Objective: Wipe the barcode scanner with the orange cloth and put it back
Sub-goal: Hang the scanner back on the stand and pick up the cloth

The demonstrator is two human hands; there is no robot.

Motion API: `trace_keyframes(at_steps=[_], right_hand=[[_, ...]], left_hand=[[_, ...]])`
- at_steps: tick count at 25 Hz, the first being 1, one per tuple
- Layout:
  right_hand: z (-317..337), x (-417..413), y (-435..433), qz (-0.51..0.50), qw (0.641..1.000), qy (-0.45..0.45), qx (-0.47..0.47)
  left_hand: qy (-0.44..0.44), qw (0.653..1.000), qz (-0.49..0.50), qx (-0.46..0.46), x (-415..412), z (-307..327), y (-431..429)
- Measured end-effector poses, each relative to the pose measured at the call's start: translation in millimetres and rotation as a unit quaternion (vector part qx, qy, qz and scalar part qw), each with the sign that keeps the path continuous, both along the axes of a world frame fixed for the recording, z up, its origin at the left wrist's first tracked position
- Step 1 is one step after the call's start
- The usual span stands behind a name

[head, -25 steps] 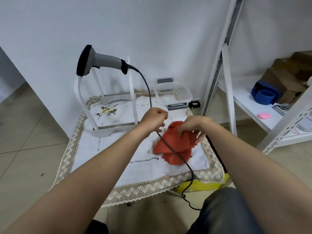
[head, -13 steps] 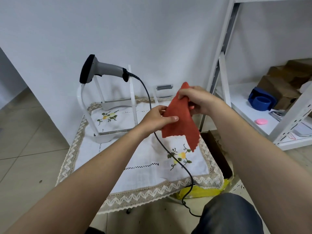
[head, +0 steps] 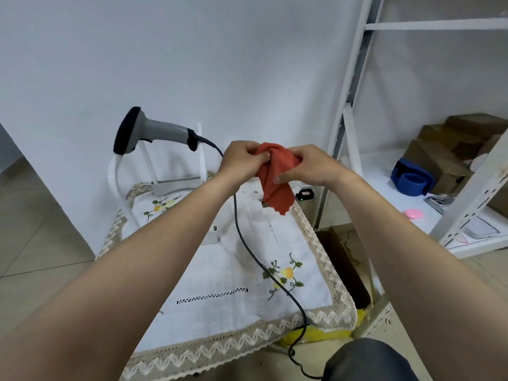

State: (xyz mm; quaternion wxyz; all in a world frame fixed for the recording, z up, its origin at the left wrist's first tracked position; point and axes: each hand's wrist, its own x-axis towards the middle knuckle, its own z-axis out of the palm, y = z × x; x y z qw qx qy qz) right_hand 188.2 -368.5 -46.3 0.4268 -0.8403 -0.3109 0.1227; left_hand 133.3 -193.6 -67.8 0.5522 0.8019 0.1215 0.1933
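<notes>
The grey and black barcode scanner (head: 148,132) rests across the top of a white rack (head: 202,160) at the back left of the table. Its black cable (head: 247,248) runs down over the tablecloth and off the front edge. I hold the orange cloth (head: 275,182) in the air above the table, right of the scanner. My left hand (head: 242,160) grips its upper left part and my right hand (head: 308,167) grips its right side. A corner of the cloth hangs down below my hands.
A white embroidered tablecloth (head: 220,276) with a lace border covers the low table. A white metal shelf unit (head: 349,127) stands at the right, holding a blue object (head: 412,178), brown boxes (head: 450,144) and a pink item (head: 413,214). A small black device (head: 305,194) sits behind the table.
Both hands lifted the orange cloth off the table and now bunch it together higher up. The scanner has stayed on the rack.
</notes>
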Motion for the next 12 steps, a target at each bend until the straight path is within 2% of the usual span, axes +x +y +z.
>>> trace_keyframes(at_steps=[2, 4, 8, 12], right_hand=[[-4.5, 14.4, 5.6, -0.046, 0.999, -0.006, 0.015], [-9.7, 30.9, 10.7, -0.087, 0.993, 0.04, 0.076], [-19.1, 60.2, 25.7, -0.144, 0.964, 0.167, 0.146], [-28.4, 90.6, 49.3, -0.173, 0.958, 0.187, 0.131]], left_hand=[[-0.021, 1.0, -0.001, -0.009, 9.1, 8.8, 2.6], [-0.028, 0.998, -0.005, -0.064, 18.1, 14.1, 5.2], [0.052, 0.982, -0.005, -0.184, 31.4, 8.6, 9.6], [0.099, 0.977, 0.046, -0.183, 54.0, -3.5, 17.8]])
